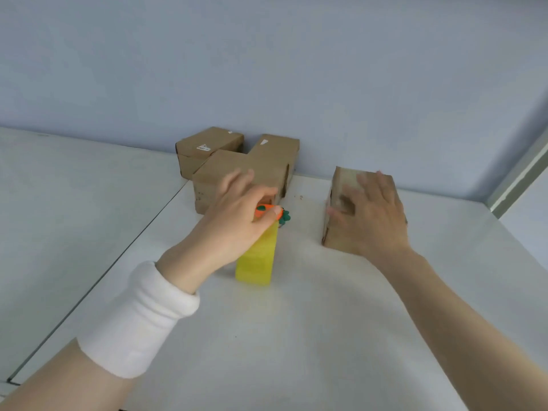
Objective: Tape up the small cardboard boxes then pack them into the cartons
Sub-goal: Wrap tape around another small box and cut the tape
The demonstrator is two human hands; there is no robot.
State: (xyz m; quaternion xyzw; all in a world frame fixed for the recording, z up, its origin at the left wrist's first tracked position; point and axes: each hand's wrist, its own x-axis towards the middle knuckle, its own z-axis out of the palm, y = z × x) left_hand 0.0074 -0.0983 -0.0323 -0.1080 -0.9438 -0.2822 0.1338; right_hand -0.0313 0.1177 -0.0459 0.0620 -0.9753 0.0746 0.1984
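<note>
A small cardboard box [338,185] stands on the white table at the right, and my right hand [373,212] lies flat on its top with the fingers spread. My left hand [237,215] pinches a small orange carrot-shaped tool [264,209] with a green leafy end, just above a yellow translucent strip or block [258,259] standing on the table. Three more small cardboard boxes sit at the back by the wall: one at the left [207,146], one in front [219,170] and one at the right [278,152].
The white table [296,336] stretches toward me, with a seam running diagonally along its left part [118,256]. A pale blue wall [267,69] rises right behind the boxes. A white wristband covers my left forearm [139,318].
</note>
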